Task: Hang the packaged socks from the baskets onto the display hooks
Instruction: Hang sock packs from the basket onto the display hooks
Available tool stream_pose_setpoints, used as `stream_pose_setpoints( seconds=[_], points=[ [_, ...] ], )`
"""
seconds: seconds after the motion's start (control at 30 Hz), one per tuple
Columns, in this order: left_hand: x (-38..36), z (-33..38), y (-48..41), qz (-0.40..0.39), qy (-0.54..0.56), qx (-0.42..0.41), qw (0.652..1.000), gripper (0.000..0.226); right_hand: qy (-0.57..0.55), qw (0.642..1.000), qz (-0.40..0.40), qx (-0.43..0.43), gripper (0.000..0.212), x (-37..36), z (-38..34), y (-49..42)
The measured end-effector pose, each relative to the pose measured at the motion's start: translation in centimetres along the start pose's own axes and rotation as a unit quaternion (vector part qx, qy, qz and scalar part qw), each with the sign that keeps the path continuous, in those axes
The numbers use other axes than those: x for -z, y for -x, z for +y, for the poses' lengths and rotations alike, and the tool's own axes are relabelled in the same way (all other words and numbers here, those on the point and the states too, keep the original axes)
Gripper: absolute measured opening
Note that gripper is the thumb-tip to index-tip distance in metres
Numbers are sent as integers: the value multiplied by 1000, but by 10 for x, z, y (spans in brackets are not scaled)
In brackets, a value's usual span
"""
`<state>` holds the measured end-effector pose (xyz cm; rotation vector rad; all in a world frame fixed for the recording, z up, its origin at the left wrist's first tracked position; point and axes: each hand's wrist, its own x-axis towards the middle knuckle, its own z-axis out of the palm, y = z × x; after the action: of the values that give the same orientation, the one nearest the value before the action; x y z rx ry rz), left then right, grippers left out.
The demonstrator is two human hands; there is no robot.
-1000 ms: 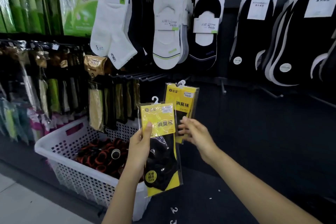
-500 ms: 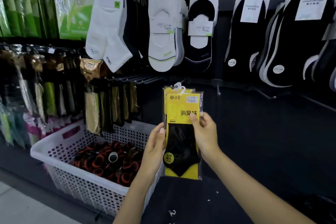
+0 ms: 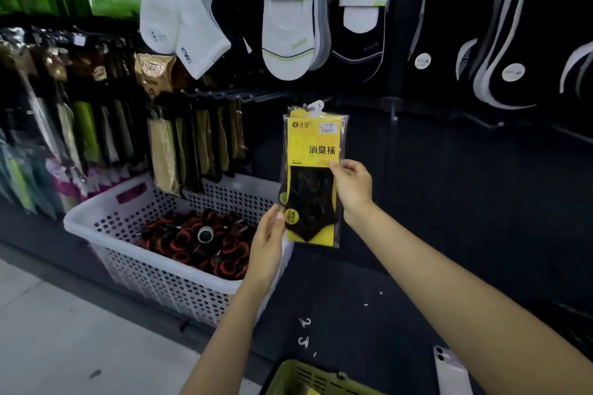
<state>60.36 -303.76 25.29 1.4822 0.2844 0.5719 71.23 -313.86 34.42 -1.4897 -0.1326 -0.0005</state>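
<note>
Sock packet: a flat clear-plastic sock packet (image 3: 313, 176) with a yellow card and black socks inside, topped by a small white plastic hanger tab (image 3: 316, 105). A second yellow edge peeks out behind its top, so I take it for a stack rather than a single one.
Where it is: held upright in the air against the dark display wall, just past the far right corner of the white perforated plastic basket (image 3: 106, 212) and below the row of hanging socks.
Right hand: the right hand (image 3: 351, 189) pinches the packet's right edge, thumb on the front.
Left hand: the left hand (image 3: 268, 240) touches the lower left edge; whether its fingers curl behind I cannot tell.
Hooks: thin dark metal display hooks (image 3: 224, 94) jut out just left of the tab.
What could go wrong: the tab's opening is small and the prongs are dark on dark, so a miss looks likely to me. With only an edge pinch, a stacked packet could slide out and drop, or the tabs could slip out of line so that only one catches.
Hard to see: whether the tab already sits on a prong; blur hides it.
Cut off: a yellow-green slatted plastic basket (image 3: 308, 375) at the bottom edge, contents unseen.
</note>
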Motion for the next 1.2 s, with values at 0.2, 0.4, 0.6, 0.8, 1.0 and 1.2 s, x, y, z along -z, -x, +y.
stream_pose_setpoints(
  seconds=[0.2, 0.4, 0.6, 0.8, 1.0, 1.2],
  points=[
    [1, -51, 41, -27, -95, 56, 994, 49, 63, 996, -37, -42, 27, 60, 53, 36],
    [-12, -136, 141, -51, -123, 177, 975, 43, 212, 957, -108, -166, 21, 150, 169, 110],
    [-9, -205, 250, -73, -215, 285, 931, 7, 322, 897, -180, -244, 27, 233, 271, 186],
    [-12, -214, 270, -214, -258, 296, 894, 17, 341, 845, -301, -280, 43, 270, 302, 213],
    [-6, -220, 267, -165, -329, 293, 882, 47, 486, 703, -473, -213, 34, 267, 321, 245],
    [23, -245, 244, -120, -430, 437, 781, 69, 398, 734, -486, -256, 18, 275, 291, 211]
  ],
)
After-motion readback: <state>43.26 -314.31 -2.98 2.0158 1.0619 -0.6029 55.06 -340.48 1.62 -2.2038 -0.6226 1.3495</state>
